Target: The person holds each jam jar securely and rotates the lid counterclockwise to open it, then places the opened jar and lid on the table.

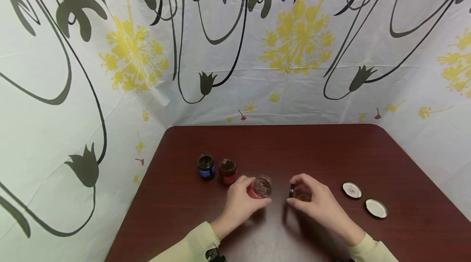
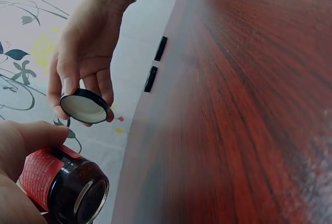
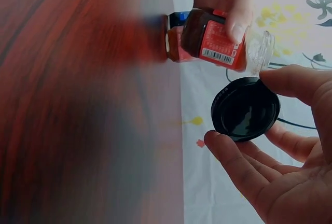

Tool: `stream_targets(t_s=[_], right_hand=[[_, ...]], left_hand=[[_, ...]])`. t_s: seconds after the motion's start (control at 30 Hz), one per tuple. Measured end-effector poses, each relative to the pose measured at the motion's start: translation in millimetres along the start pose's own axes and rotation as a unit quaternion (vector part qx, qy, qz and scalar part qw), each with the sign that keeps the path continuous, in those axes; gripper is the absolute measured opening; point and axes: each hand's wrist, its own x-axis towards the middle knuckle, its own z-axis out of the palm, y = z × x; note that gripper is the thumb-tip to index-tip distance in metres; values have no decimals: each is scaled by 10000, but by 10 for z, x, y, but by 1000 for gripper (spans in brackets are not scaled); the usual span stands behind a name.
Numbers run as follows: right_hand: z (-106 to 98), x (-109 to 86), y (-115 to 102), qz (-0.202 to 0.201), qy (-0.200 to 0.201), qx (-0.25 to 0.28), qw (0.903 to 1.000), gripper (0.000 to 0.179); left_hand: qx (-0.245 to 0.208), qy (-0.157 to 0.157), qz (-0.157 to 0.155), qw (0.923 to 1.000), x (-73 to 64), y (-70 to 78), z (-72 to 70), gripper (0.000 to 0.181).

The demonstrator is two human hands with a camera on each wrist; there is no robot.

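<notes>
My left hand (image 1: 235, 202) grips a glass jar (image 1: 262, 186) with a red label and a bare, lidless mouth. Dark contents sit toward its base, and a barcode shows on the label of this jar (image 3: 218, 45) in the right wrist view. To the right, my right hand (image 1: 320, 200) holds a round black lid (image 3: 245, 110) on edge by its rim, between thumb and fingertips. The pale inside of that lid (image 2: 84, 108) shows in the left wrist view. Jar and lid are apart, with a gap between the hands.
Left of my hands, a blue-labelled jar (image 1: 206, 167) and another red-labelled jar (image 1: 228, 172) stand lidless on the dark red table (image 1: 294, 143). Two lids, one (image 1: 352, 190) behind the other (image 1: 376, 208), lie pale side up at right. A patterned cloth (image 1: 228, 61) hangs behind.
</notes>
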Motion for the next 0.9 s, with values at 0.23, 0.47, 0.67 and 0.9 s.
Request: stream_targets(t_s=[0.23, 0.47, 0.67, 0.9], right_hand=[[-18, -67, 98, 49, -34, -249, 9997, 45], [-48, -119, 162, 318, -104, -363, 9988, 39], [-72, -152, 206, 146, 33, -532, 9985, 33], [-125, -233, 290, 28, 163, -731, 9972, 29]], left_hand=[[-48, 43, -245, 9997, -21, -52, -14, 51], [-34, 94, -286, 9995, -4, -79, -39, 50], [-54, 143, -261, 9995, -8, -109, -66, 50], [-1, 177, -374, 9991, -33, -150, -98, 50]])
